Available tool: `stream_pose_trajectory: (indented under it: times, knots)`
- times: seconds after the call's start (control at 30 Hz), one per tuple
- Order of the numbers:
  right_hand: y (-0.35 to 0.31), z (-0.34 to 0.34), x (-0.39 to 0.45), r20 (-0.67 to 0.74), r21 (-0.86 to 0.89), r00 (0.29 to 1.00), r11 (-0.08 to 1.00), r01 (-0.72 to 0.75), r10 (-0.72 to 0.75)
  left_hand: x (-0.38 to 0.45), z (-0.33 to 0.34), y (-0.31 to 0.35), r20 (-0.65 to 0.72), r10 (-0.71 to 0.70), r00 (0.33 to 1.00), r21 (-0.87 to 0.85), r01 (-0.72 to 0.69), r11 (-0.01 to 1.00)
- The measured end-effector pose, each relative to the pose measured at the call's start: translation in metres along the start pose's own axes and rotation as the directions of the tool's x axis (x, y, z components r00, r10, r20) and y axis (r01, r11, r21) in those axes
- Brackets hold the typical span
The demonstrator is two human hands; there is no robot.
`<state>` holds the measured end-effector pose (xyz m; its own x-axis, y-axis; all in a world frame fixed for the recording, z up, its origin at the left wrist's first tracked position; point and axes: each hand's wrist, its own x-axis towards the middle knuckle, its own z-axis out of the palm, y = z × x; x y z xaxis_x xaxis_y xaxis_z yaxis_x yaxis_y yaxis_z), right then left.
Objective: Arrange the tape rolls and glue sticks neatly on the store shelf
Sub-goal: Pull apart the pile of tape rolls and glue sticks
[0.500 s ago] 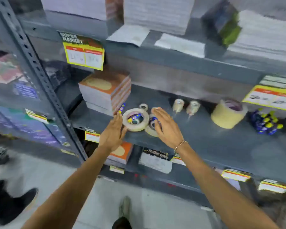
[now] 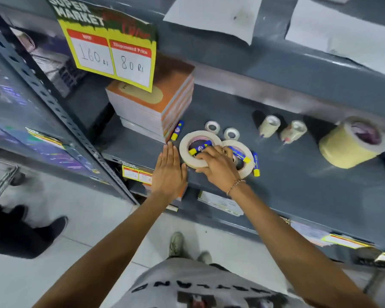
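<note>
Two flat white tape rolls lie side by side on the grey shelf (image 2: 298, 187): the left roll (image 2: 185, 150) and the right roll (image 2: 249, 167). Blue-and-yellow glue sticks lie inside them, one in the left roll (image 2: 199, 147), one in the right (image 2: 240, 155). Another glue stick (image 2: 255, 164) lies just right of the rolls, and one (image 2: 177, 130) beside the notebooks. My right hand (image 2: 218, 163) rests on top of both rolls, fingers spread. My left hand (image 2: 169, 172) lies flat and open at the shelf's front edge, left of the left roll.
A stack of orange notebooks (image 2: 156, 107) stands at the left under a yellow price sign (image 2: 111, 54). Two small clear tape rolls (image 2: 212, 126), two upright rolls (image 2: 269, 126) and a big yellow tape roll (image 2: 351, 144) sit further back and right. A steel upright (image 2: 53, 101) borders the left.
The camera has come closer and looks down more steeply. My right hand has moved left onto both white rolls. My left hand has flattened at the shelf edge.
</note>
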<state>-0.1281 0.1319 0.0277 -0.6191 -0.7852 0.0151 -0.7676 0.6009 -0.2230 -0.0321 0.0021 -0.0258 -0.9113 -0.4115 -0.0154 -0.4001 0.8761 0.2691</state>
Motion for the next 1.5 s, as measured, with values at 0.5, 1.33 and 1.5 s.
stream_pose_trajectory:
  times: [0.5, 1.33, 1.5]
  knots:
    - [0.06, -0.024, -0.054, -0.214, 0.089, 0.968, 0.99, -0.112, 0.129, 0.02, 0.006, 0.011, 0.031, 0.188, 0.982, 0.055, -0.19, 0.98]
    - [0.06, -0.044, 0.003, 0.018, -0.314, 0.942, 0.897, -0.313, 0.335, 0.057, -0.002, -0.007, 0.088, 0.298, 0.951, 0.026, -0.301, 0.953]
    - [0.066, -0.06, -0.011, -0.218, 0.245, 0.863, 0.881, -0.404, 0.456, 0.06, 0.0, -0.009, 0.088, 0.294, 0.952, -0.024, -0.293, 0.956]
